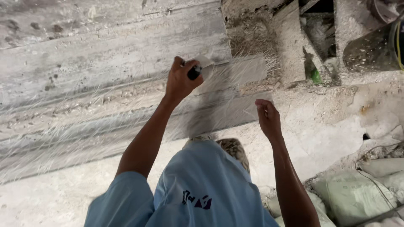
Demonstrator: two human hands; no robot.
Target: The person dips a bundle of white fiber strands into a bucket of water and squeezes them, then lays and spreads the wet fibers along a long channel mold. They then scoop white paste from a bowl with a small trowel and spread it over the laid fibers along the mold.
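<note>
Pale greenish-white sacks lie heaped at the lower right, bulging and dusty, pressed against one another on the floor. A thin dark cord runs across them. A small bright green packet or scrap sits among the rubble near the top; its kind is unclear.

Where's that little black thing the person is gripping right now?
In the head view, the black handle sits in the left hand, upper centre, raised against the grey wooden planks, with pale fibres fanning out beside it.
</note>
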